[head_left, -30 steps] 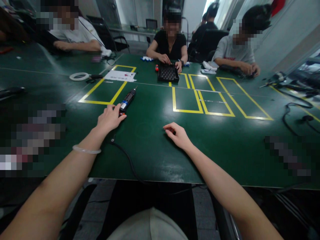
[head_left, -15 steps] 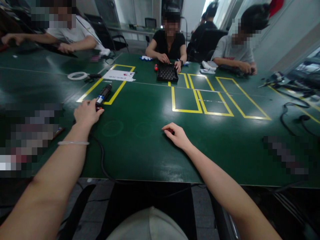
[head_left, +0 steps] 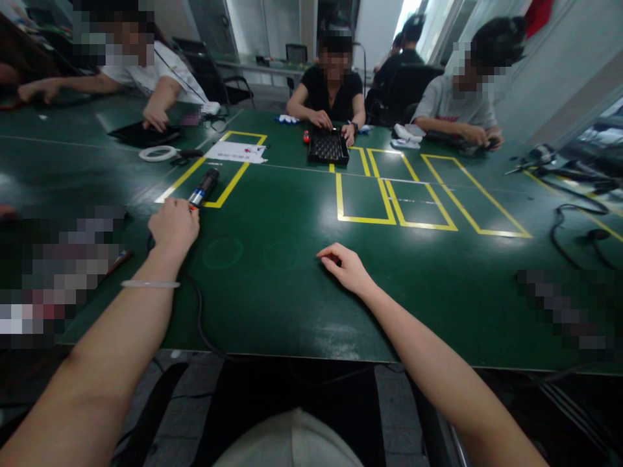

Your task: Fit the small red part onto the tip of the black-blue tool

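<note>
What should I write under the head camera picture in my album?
Left hand grips a dark handheld tool; right hand rests on the green table.

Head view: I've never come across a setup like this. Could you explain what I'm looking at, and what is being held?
There is no robot here, only a person's bare hands. The camera is worn on that person's head and looks forward and down, so the two forearms reach away from you.

The left hand grips the near end of a dark tool. The right hand is loosely curled at the table, with nothing visible in it.

The green table carries yellow tape outlines, a white paper and a black cord. Across it, a co-worker has both hands at a black tray; what they are doing there is too small to tell.
</note>
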The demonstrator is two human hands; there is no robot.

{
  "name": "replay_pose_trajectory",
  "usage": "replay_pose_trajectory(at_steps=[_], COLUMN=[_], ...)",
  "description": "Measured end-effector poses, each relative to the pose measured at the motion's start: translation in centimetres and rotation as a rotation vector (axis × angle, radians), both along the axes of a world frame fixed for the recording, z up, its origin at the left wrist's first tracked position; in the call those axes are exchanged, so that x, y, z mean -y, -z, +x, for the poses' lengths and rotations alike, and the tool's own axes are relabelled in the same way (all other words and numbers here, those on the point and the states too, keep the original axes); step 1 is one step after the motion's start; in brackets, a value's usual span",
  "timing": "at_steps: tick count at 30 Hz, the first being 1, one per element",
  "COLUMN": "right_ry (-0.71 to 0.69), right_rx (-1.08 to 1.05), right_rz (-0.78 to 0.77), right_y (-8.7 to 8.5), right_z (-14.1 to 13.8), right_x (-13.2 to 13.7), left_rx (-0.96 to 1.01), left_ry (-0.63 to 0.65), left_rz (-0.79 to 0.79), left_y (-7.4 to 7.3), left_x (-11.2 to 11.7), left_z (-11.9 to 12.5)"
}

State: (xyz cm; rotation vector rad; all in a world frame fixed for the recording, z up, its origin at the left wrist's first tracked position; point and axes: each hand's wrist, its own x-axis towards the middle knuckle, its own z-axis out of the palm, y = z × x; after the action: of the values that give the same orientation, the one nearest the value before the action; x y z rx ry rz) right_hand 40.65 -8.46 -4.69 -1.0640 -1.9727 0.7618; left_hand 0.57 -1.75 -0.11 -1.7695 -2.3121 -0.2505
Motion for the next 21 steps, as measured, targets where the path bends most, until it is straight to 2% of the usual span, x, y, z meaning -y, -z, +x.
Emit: replay_pose_trajectory(at_steps=[4, 7, 9, 11, 16, 18, 21], right_ry=[-0.005, -0.003, -0.002, -0.001, 0.006, -0.001, -0.029], right_rx=[-0.002, -0.007, -0.009, -0.019, -0.110, -0.185, -0.322], right_rz=[-0.011, -0.018, -0.018, -0.021, -0.100, -0.179, -0.291], right_y=[-0.1, 0.0, -0.1, -0.1, -0.1, 0.0, 0.1], right_z=[0.0, -0.1, -0.1, -0.1, -0.1, -0.2, -0.4], right_x=[0.0, -0.1, -0.1, -0.1, -0.1, -0.2, -0.4], left_rx=[0.032, 0.085, 0.225, 0.411, 0.798, 0.865, 0.902], left_ry=[0.022, 0.098, 0.212, 0.379, 0.763, 0.856, 0.932], left_rz=[0.067, 0.110, 0.071, -0.009, -0.311, -0.352, -0.307], left_y=[-0.3, -0.8, -0.9, -0.9, -0.6, -0.5, -0.3], left_x=[0.0, -0.3, -0.4, -0.3, 1.5, 2.4, 3.8], left_z=[0.6, 2.3, 4.4, 7.2, 14.3, 16.3, 18.1])
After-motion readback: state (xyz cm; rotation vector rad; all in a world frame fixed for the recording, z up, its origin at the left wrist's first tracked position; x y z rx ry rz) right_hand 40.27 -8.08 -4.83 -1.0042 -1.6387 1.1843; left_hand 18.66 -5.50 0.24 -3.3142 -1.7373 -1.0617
